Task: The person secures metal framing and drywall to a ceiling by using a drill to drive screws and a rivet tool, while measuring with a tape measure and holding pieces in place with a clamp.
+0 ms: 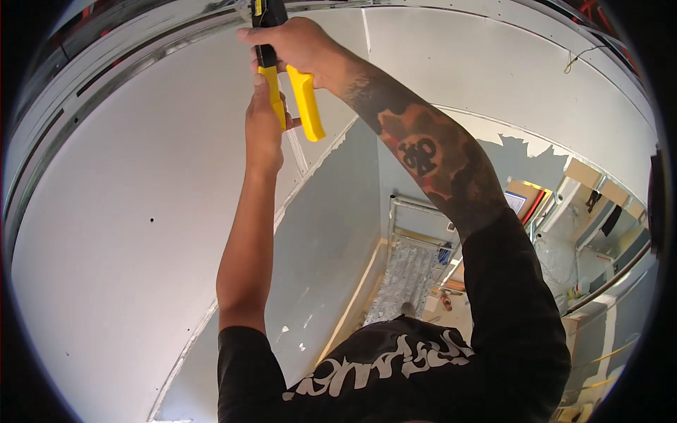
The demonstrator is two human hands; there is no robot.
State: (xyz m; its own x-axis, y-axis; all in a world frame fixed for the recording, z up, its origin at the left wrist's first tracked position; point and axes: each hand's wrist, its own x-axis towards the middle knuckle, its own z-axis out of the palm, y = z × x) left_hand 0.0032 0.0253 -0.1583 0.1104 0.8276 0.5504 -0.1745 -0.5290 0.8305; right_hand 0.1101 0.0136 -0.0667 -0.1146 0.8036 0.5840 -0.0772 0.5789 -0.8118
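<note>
High overhead, at the top of the head view, both my hands grip one hand tool [308, 106] with two long yellow handles and a black body. My left hand [265, 123] wraps the left-hand yellow handle from below, thumb up along it. My right hand [300, 44] is closed around the black upper part, its wrist close to the other yellow handle, which sticks out free. The tool's head is cut off by the frame's top edge, beside a metal ceiling channel [159, 60]. What its jaws touch, if anything, is hidden.
White board panels [120, 190] run close above and left, with screw dots and seams. A grey wall [328, 204] stands behind. Far below are a metal-framed scaffold platform [405, 278], plastic sheeting [557, 261] and scattered materials. A thin wire [582, 56] hangs at upper right.
</note>
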